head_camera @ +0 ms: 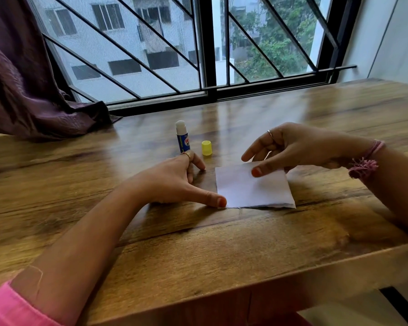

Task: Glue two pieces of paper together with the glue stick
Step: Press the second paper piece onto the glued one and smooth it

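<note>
head view: one frame, looking down at a desk by a window
table (198,250): wooden, glossy, wide planks; carries everything below
window (207,43): black frame with slanted bars, behind the table's far edge; buildings and trees outside
curtain (28,90): dark purple, bunched at the far left, its hem lying on the table
left hand (174,182): resting on the table just left of the paper; fingers spread and loose, thumb tip pressing the paper's near left corner; a ring on one finger; gripping nothing
right hand (290,147): raised over the paper's far edge; thumb tip on top of the sheet, fingers extended behind it; whether they pinch the edge cannot be told; a ring on one finger, pink thread band at the wrist
paper (252,189): white, roughly square, flat on the table between the hands; a second edge shows along the near side, as of two sheets stacked
glue stick (182,137): blue tube, upright, uncapped with white glue showing; behind the left hand's fingers
cap (206,148): yellow, standing on the table just right of the glue stick, apart from it
</note>
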Demonstrator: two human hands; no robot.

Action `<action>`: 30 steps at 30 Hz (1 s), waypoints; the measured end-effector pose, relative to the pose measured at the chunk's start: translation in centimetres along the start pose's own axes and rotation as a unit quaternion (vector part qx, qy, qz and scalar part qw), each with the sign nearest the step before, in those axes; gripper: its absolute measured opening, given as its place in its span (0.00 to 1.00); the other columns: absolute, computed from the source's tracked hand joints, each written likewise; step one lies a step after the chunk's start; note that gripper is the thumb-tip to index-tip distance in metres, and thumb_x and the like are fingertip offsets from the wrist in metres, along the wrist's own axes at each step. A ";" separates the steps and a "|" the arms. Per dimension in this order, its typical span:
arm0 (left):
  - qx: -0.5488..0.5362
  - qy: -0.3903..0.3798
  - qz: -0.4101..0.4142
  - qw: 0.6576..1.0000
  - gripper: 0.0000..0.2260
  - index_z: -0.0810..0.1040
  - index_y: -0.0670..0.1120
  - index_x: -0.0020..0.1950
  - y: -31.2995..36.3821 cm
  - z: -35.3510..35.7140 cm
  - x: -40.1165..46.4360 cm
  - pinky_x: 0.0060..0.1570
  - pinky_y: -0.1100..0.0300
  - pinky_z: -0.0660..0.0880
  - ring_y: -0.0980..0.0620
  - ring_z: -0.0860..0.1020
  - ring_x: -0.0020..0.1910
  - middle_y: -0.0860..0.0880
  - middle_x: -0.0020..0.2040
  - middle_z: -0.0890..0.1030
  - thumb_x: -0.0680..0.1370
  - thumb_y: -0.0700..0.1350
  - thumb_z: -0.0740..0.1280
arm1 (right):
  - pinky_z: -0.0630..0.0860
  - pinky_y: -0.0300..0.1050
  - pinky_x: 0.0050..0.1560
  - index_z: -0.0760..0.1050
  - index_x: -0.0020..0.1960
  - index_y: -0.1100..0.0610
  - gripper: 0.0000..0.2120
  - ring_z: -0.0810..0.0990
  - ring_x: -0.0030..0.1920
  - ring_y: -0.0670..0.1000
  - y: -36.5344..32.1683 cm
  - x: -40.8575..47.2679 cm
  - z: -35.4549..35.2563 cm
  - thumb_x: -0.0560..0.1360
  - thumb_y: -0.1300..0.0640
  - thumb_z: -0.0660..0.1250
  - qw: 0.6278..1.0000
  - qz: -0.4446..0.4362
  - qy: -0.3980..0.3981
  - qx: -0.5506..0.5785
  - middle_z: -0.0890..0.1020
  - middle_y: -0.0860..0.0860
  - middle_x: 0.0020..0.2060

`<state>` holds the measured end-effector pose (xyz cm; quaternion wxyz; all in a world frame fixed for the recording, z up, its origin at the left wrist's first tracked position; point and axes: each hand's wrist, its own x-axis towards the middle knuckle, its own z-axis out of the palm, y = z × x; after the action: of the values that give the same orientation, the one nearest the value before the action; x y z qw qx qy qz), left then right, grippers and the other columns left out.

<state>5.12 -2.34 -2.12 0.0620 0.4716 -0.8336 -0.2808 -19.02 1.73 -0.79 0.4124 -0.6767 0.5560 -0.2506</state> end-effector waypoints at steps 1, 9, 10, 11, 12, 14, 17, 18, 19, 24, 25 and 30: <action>-0.001 0.000 0.000 1.000 0.30 0.69 0.54 0.58 0.0 0.0 0.0 0.34 0.63 0.64 0.57 0.68 0.37 0.53 0.40 0.71 0.62 0.61 0.76 | 0.77 0.34 0.34 0.80 0.54 0.55 0.21 0.83 0.39 0.46 0.0 -0.1 -0.2 0.61 0.56 0.75 1.000 0.002 0.000 -0.003 0.85 0.53 0.44; 0.001 0.000 -0.001 1.000 0.30 0.69 0.54 0.58 0.1 0.0 0.0 0.34 0.63 0.64 0.57 0.68 0.36 0.53 0.40 0.71 0.61 0.62 0.76 | 0.80 0.36 0.36 0.82 0.51 0.56 0.20 0.84 0.40 0.51 0.2 -0.7 -1.5 0.59 0.58 0.77 0.998 0.028 0.008 -0.049 0.85 0.51 0.39; 0.003 0.000 -0.001 1.000 0.30 0.69 0.55 0.58 0.1 0.0 -0.1 0.34 0.62 0.64 0.57 0.68 0.36 0.53 0.40 0.71 0.61 0.62 0.75 | 0.80 0.37 0.37 0.82 0.50 0.56 0.20 0.84 0.40 0.52 0.2 -0.7 -1.5 0.59 0.57 0.77 0.998 0.032 0.007 -0.053 0.85 0.51 0.39; 0.004 0.001 -0.002 1.000 0.31 0.69 0.55 0.58 0.1 0.0 -0.1 0.35 0.62 0.65 0.57 0.68 0.37 0.53 0.40 0.71 0.61 0.62 0.75 | 0.80 0.38 0.37 0.82 0.50 0.55 0.20 0.83 0.40 0.53 0.2 -0.7 -1.5 0.59 0.57 0.77 0.998 0.035 0.007 -0.056 0.85 0.52 0.39; 0.004 0.001 -0.002 1.000 0.31 0.69 0.55 0.58 0.0 0.0 -0.1 0.35 0.62 0.65 0.57 0.68 0.37 0.53 0.40 0.71 0.61 0.62 0.75 | 0.81 0.38 0.37 0.82 0.50 0.55 0.20 0.84 0.40 0.53 0.2 -0.7 -1.6 0.58 0.57 0.77 0.998 0.037 0.008 -0.059 0.85 0.53 0.40; 0.003 0.000 -0.001 1.000 0.30 0.69 0.54 0.58 0.0 0.0 -0.1 0.35 0.62 0.65 0.57 0.68 0.37 0.53 0.40 0.71 0.61 0.62 0.75 | 0.81 0.38 0.37 0.82 0.50 0.55 0.20 0.84 0.38 0.53 0.1 -0.8 -1.6 0.58 0.56 0.77 0.997 0.040 0.010 -0.064 0.85 0.54 0.42; 0.002 0.000 -0.001 1.000 0.30 0.69 0.54 0.58 0.0 0.0 0.0 0.34 0.62 0.64 0.57 0.68 0.36 0.53 0.40 0.71 0.62 0.62 0.76 | 0.81 0.38 0.38 0.82 0.50 0.55 0.18 0.84 0.36 0.51 0.0 -0.8 -1.7 0.60 0.57 0.77 0.997 0.041 0.011 -0.071 0.85 0.54 0.42; 0.002 0.000 -0.001 1.000 0.30 0.69 0.54 0.58 0.0 0.0 0.0 0.34 0.62 0.64 0.57 0.68 0.36 0.53 0.40 0.71 0.62 0.61 0.76 | 0.81 0.38 0.37 0.82 0.50 0.55 0.17 0.83 0.36 0.50 0.0 -0.8 -1.7 0.61 0.57 0.77 0.996 0.041 0.011 -0.073 0.85 0.54 0.41; 0.002 0.000 0.000 1.000 0.30 0.69 0.54 0.58 0.0 0.0 0.0 0.34 0.62 0.64 0.57 0.68 0.36 0.53 0.40 0.71 0.62 0.61 0.76 | 0.81 0.38 0.37 0.82 0.50 0.55 0.17 0.83 0.35 0.49 0.0 -0.8 -1.7 0.62 0.57 0.76 0.996 0.042 0.011 -0.075 0.85 0.54 0.41; 0.003 0.002 0.002 1.000 0.30 0.69 0.54 0.58 0.1 -0.1 -0.1 0.34 0.63 0.65 0.57 0.68 0.35 0.53 0.39 0.71 0.62 0.61 0.76 | 0.81 0.37 0.36 0.82 0.50 0.56 0.13 0.82 0.33 0.48 -0.1 -0.8 -1.5 0.65 0.59 0.76 0.996 0.043 0.021 -0.080 0.85 0.54 0.40; 0.002 0.002 0.002 1.000 0.30 0.70 0.54 0.58 0.1 -0.1 -0.1 0.33 0.63 0.65 0.57 0.68 0.35 0.53 0.39 0.71 0.62 0.61 0.76 | 0.81 0.37 0.36 0.82 0.50 0.57 0.13 0.82 0.33 0.48 -0.1 -0.8 -1.5 0.65 0.59 0.75 0.996 0.044 0.022 -0.079 0.85 0.54 0.39; 0.000 0.000 0.003 1.000 0.30 0.70 0.54 0.57 0.1 -0.1 -0.1 0.34 0.63 0.65 0.57 0.68 0.35 0.53 0.39 0.71 0.61 0.62 0.76 | 0.81 0.37 0.35 0.82 0.49 0.57 0.13 0.82 0.32 0.48 -0.2 -0.7 -1.4 0.65 0.59 0.75 0.996 0.037 0.034 -0.070 0.84 0.54 0.38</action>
<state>5.12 -2.29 -2.01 0.0622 0.4694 -0.8349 -0.2804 -20.23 1.97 0.21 0.3537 -0.6739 0.6107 -0.2188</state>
